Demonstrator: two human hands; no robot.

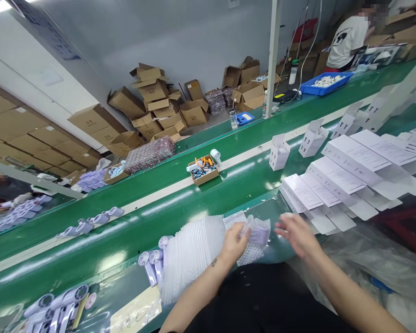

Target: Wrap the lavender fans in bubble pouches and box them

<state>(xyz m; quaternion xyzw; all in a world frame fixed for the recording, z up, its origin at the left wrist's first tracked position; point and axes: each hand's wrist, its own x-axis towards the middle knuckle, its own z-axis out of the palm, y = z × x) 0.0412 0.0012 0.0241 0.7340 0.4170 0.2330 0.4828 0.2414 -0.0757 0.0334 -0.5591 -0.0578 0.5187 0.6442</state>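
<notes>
My left hand (234,243) is closed on a lilac device in a clear bubble bag (259,232), just above the work surface in front of me. Its exact kind is hidden by the wrap. To the right of it, my right hand (298,235) is raised with its fingers apart and slightly curled, a little blurred, holding nothing that I can see. A fanned stack of bubble bags (190,254) lies left of my left hand, and another bubble bag (251,255) lies under the wrapped device. Several lilac devices with round heads and handles (152,264) rest beside the stack.
Folded white boxes (336,180) overlap on the right; an upright white box (279,151) stands on the green conveyor belt (135,231). A small carton of parts (204,170) sits mid-belt. More lilac devices (55,307) lie front left. A co-worker (348,41) is at far right.
</notes>
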